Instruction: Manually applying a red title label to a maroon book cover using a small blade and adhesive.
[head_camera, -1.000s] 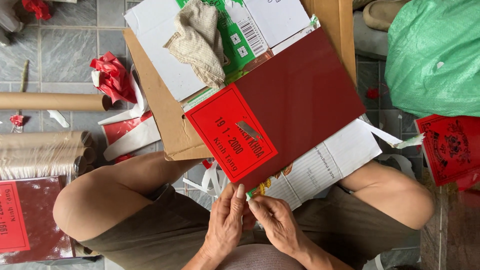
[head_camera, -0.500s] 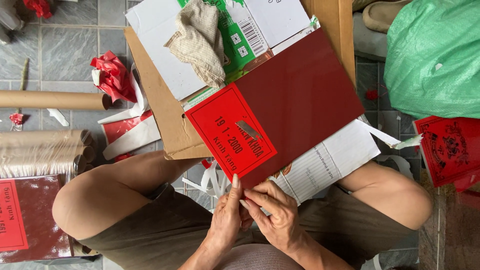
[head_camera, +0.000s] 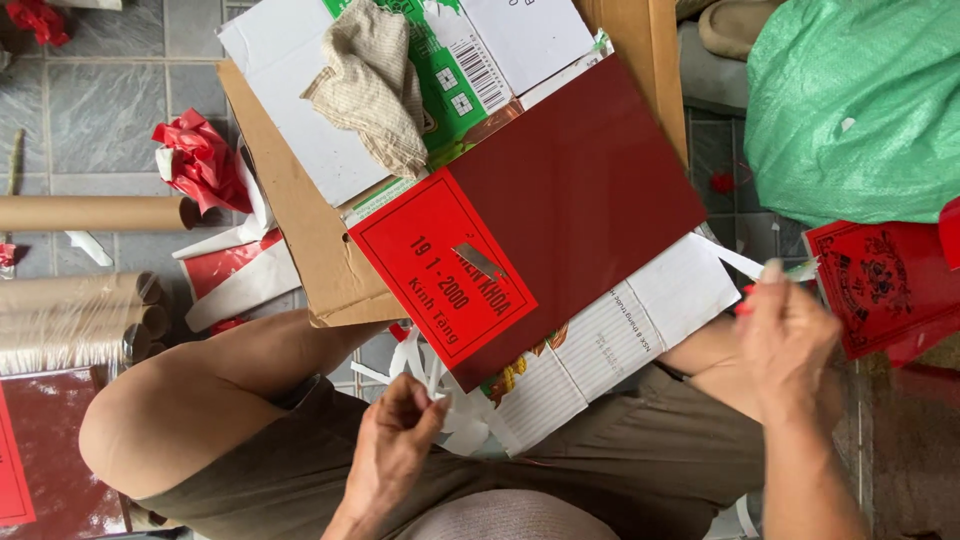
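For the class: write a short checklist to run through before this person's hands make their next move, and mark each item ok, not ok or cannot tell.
1. Left hand pinches the white strip: ok.
2. Right hand has a firm grip on its strip end: cannot tell, fingers hide it.
3. Strip runs unbroken between the hands: cannot tell, the dark red board covers it.
4. Board lies flat on the cardboard: ok.
5. Cloth is apart from both hands: ok.
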